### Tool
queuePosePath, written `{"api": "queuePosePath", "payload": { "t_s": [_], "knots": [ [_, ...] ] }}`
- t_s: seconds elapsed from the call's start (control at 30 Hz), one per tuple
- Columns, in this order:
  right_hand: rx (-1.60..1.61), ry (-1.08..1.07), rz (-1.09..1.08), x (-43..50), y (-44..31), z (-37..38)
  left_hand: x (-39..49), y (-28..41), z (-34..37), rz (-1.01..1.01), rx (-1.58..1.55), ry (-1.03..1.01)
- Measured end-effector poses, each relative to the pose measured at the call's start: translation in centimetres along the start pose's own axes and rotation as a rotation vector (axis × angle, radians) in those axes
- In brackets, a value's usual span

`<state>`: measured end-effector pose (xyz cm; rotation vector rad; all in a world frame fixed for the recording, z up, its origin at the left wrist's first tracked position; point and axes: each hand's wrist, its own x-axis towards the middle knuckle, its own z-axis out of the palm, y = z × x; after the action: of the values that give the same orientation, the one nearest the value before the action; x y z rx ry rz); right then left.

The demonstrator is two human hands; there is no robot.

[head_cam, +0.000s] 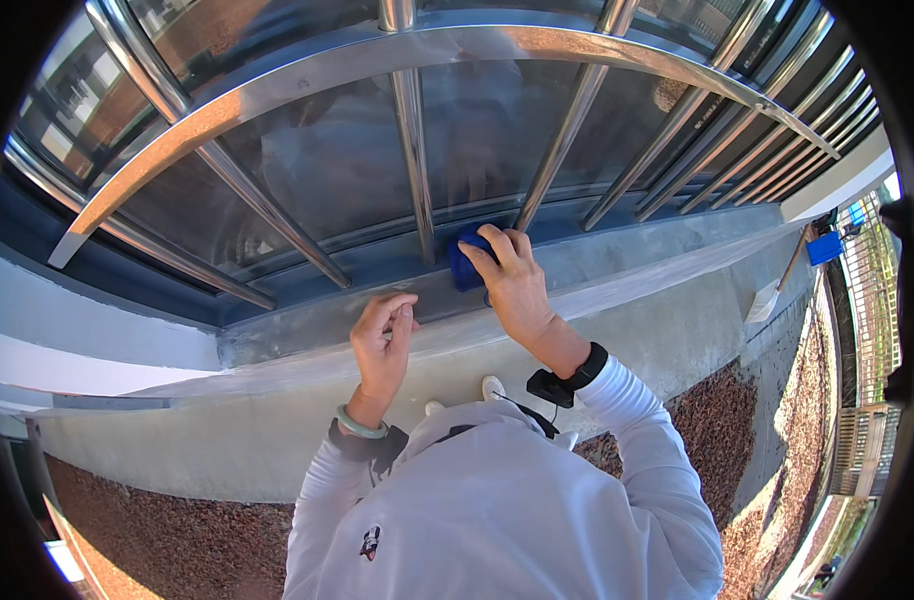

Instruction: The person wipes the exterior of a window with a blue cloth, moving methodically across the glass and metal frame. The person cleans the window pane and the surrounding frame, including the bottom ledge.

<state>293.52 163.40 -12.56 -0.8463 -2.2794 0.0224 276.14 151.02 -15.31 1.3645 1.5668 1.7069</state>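
Observation:
My right hand (518, 289) grips a bunched blue cloth (465, 262) at the foot of a barred window. The cloth lies against the lower window frame, between two upright metal bars, just above the concrete sill (307, 322). Part of it is hidden under my fingers. To the left, my left hand (382, 337) hovers in front of the sill with its fingers curled in and the thumb against them. Nothing shows in it. Behind the bars, the window glass (329, 150) carries reflections and hazy streaks.
Polished metal bars (410, 150) cross the window, joined by a flat metal rail (307, 75). Below the sill runs a concrete ledge (202, 450), bordered by reddish gravel (164, 532). At the right stand a white dustpan (762, 302) with a long handle and a blue one (825, 248).

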Motion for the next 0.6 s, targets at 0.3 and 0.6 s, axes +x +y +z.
{"api": "queuePosePath", "payload": {
  "t_s": [0.3,0.6],
  "knots": [
    [0.084,0.243,0.242,-0.1,2.7,-5.7,-0.6,-0.3,-1.8,0.025,-0.017,0.001],
    [-0.219,0.030,0.325,-5.1,9.1,-4.4,-1.0,-0.5,-2.8,0.024,-0.016,-0.015]
  ]
}}
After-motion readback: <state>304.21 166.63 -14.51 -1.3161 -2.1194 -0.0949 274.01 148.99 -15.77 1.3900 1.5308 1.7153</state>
